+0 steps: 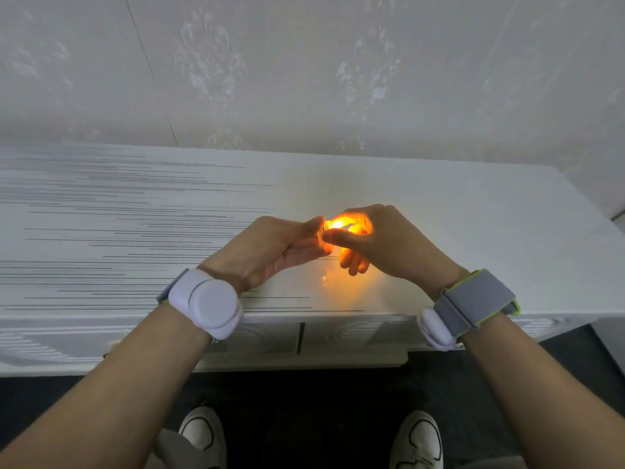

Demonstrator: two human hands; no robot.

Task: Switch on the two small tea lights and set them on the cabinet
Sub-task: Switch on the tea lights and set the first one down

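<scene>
Both hands meet above the white cabinet (439,211), close to its front edge. The right hand (382,238) has its fingers (351,262) curled around a lit tea light (338,225), which glows orange between thumb and palm; its shape is lost in the glare, so I cannot tell which way it points. The left hand (280,245) pinches something small and pale against it, touching the right thumb. An orange sheen lies on the cabinet below. Both wrists carry bands.

Two hands meet above the white cabinet (439,211). The right hand (382,242) holds a glowing orange tea light (338,225). The left hand (270,248) pinches something small beside it.
</scene>
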